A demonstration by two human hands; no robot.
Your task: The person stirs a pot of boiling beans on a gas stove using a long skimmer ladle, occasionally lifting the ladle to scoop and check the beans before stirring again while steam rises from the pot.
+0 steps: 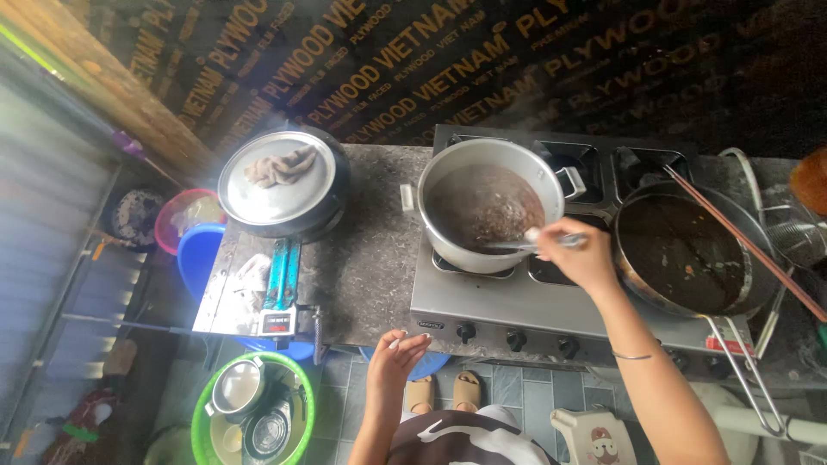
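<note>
Her right hand (579, 251) grips a ladle (525, 243) in the pot (487, 207); at seven o'clock, the left hand (394, 362) hangs open, empty.

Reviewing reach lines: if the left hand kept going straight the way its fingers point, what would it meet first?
The left hand points up-frame, so probably the front edge of the speckled counter, left of the stove. Depth is unclear; it may already be touching.

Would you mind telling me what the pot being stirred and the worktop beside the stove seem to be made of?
The pot looks like dull, brushed aluminium or steel: pale grey, softly reflective rim. The worktop looks like speckled grey stone, perhaps granite, with a matte surface.
</note>
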